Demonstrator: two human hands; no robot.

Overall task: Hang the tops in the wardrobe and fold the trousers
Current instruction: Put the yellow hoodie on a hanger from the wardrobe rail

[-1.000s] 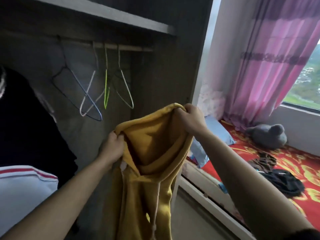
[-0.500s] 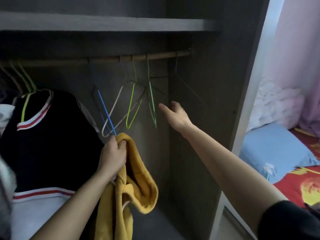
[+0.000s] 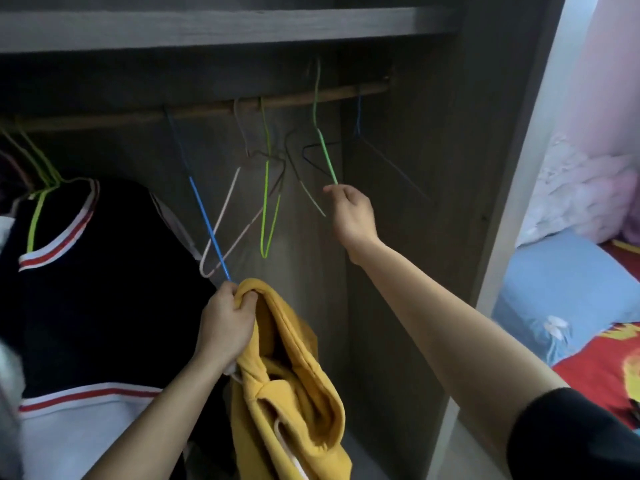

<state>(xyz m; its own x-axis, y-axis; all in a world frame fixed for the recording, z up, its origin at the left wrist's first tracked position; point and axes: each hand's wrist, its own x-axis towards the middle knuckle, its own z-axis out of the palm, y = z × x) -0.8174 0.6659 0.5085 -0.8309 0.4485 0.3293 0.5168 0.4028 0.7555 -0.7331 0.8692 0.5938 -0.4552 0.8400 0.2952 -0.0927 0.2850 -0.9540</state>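
On the far left of the grey wooden wardrobe [image 3: 398, 258], a dark top with red and white stripes [image 3: 90, 278] is hanging on a light green wire hanger [image 3: 37, 209] from the brown wooden rail [image 3: 207, 111]. Next along the rail, a blue wire hanger [image 3: 204, 216], a pale wire hanger [image 3: 225, 216] and a bright green wire hanger [image 3: 266, 202] are hanging close together. Just below them, the left hand [image 3: 225, 327] is gripping the soft yellow hooded top [image 3: 291, 393] tight in its curled fingers. The rest of the top is drooping down inside the wardrobe. Further right, the right hand [image 3: 353, 213] is pinching the low end of another green wire hanger [image 3: 323, 150]. Its hook is sticking up higher than the rail. A dark blue wire hanger [image 3: 381, 157] is hanging near the wardrobe's right wall. Outside the wardrobe, a blue pillow [image 3: 561, 289] is lying on a red patterned bed cover [image 3: 602, 379].
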